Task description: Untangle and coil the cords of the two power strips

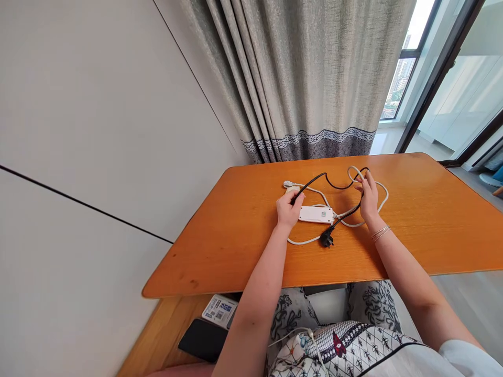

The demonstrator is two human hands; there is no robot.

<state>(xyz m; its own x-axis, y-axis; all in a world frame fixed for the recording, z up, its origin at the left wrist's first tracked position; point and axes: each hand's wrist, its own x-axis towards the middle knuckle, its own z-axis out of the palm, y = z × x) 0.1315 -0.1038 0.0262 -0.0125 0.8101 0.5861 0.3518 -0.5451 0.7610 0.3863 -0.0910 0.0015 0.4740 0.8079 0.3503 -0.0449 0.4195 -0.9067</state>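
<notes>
A white power strip [315, 214] lies on the orange wooden table [412, 220] with its white cable [383, 201] looped around it and a white plug [288, 184] at the far left. A black cable [314, 181] runs across it and ends in a black plug [326, 240] near the table's front. My left hand [288, 208] is closed on one end of the black cable beside the strip. My right hand [368, 196] pinches the black cable further along, where it crosses the white loop.
A grey curtain [306, 78] hangs behind the table, with a window and glass door at the right. A white wall runs along the left. On a bench below the table's front edge lie a dark phone [200, 340] and a small white card [219, 310].
</notes>
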